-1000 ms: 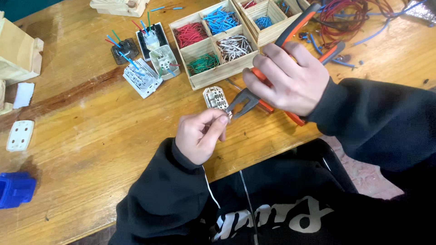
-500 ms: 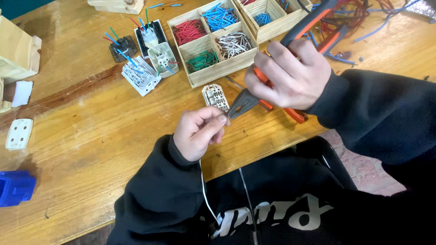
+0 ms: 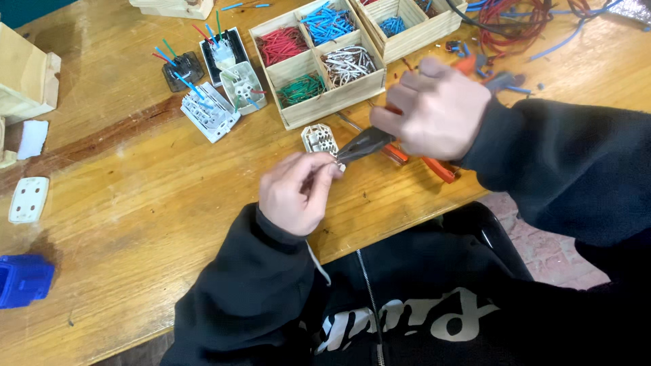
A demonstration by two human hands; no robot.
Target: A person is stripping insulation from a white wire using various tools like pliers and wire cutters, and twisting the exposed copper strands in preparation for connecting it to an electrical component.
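Frame centre — left hand point(image 3: 296, 192) fingers pinching a small white piece; right hand point(image 3: 434, 115) wrapped around orange-handled pliers point(image 3: 371, 141), nose touching it.

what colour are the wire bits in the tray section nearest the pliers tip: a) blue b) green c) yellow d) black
b: the green wire bits fill the front-left section of the wooden tray, the section closest to the tip of the pliers held in the right hand.

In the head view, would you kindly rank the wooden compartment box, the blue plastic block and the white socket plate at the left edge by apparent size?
1. Wooden compartment box, clearly largest.
2. Blue plastic block, though partly cut off.
3. White socket plate, only slightly smaller; nearness makes these two uncertain.
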